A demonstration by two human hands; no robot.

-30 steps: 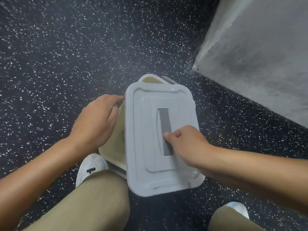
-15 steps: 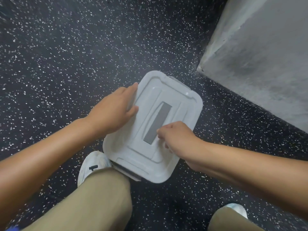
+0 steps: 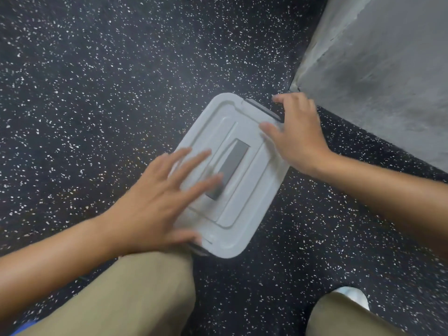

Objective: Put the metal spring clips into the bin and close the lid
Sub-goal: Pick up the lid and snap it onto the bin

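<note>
Lid sits on bin on speckled floor, between my knees. My left hand flat, fingers spread, pressing near side. My right hand open at far latch. Press evenly, snap both latches. Clips not visible.

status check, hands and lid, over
Left hand flat on lid, open. Right hand at far-end latch, grip unclear. Lid sits on bin, clips unseen. Nothing in the way.

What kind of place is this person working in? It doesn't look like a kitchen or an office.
Probably a gym, workshop or utility room, though I can't be sure. The floor is dark speckled rubber, a bare grey concrete wall rises beside it, and the lidded bin sits on the floor.
</note>
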